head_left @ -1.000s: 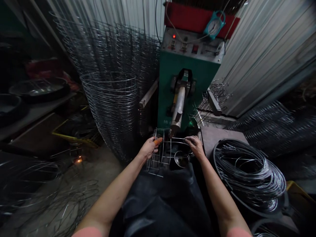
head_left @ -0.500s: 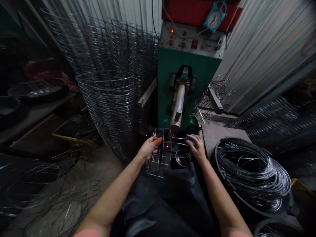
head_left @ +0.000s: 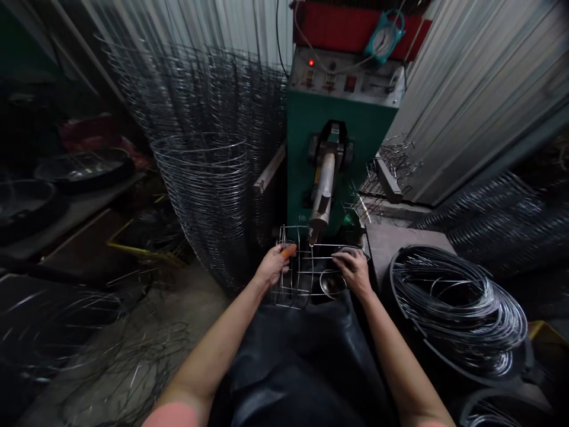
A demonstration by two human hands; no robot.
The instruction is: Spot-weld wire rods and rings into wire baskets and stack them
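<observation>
My left hand (head_left: 270, 267) is closed around the left side of a wire frame (head_left: 299, 292), with a short orange piece (head_left: 288, 251) at its fingertips; whether that is a finger cover or a handle I cannot tell. The frame is an open grid of thin, shiny wires. One of its wires lies right under the tip of the welding machine's arm (head_left: 320, 207). At the right, my right hand (head_left: 354, 270) pinches the end of a wire running across from the frame. A small metal bowl (head_left: 332, 284) with dark contents sits below, between the hands.
The green welding machine (head_left: 302, 136) stands ahead, its red lamp (head_left: 311, 62) lit. Tall stacked wire baskets (head_left: 204, 196) rise at the left. To the right, a black tub (head_left: 395, 296) holds coiled wires (head_left: 471, 308). Loose wires (head_left: 133, 356) litter the floor at lower left.
The wire frame has shifted and turned slightly under the arm's tip, its crosswise wires now reaching further right. My right fingers have drawn closer together. The whole view has swung a little left.
</observation>
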